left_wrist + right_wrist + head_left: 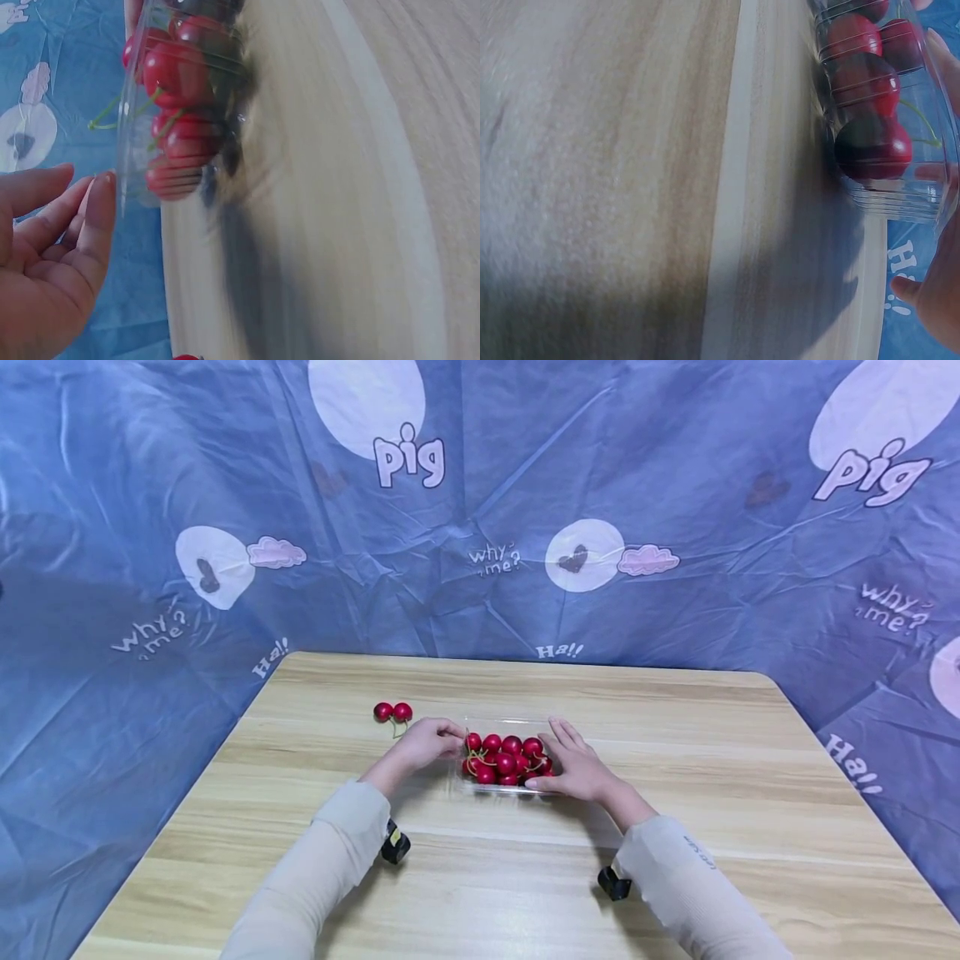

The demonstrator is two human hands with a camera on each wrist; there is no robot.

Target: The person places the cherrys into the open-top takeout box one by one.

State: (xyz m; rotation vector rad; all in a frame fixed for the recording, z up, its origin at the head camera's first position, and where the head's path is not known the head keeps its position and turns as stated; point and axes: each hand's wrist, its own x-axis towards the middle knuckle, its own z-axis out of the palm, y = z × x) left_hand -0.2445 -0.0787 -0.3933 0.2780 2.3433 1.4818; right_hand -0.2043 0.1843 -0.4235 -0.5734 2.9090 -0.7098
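Observation:
A clear plastic box (507,720) sits on the wooden table, filled with several red cherries (505,764), some with green stems. At its left end is my left hand (429,741); in the left wrist view its fingertips (103,184) are at the box's rim, with the thumb apart and nothing visible between them. My right hand (581,767) lies at the right end, fingers spread toward the back corner and thumb near the front edge. Part of that hand is seen through the clear plastic in the right wrist view. Two cherries (393,712) with joined stems lie on the table behind the left hand.
The light wooden table (480,877) extends around the box, its far edge against a blue printed cloth (450,593). A small black device (395,843) is on the left wrist and another (614,883) on the right.

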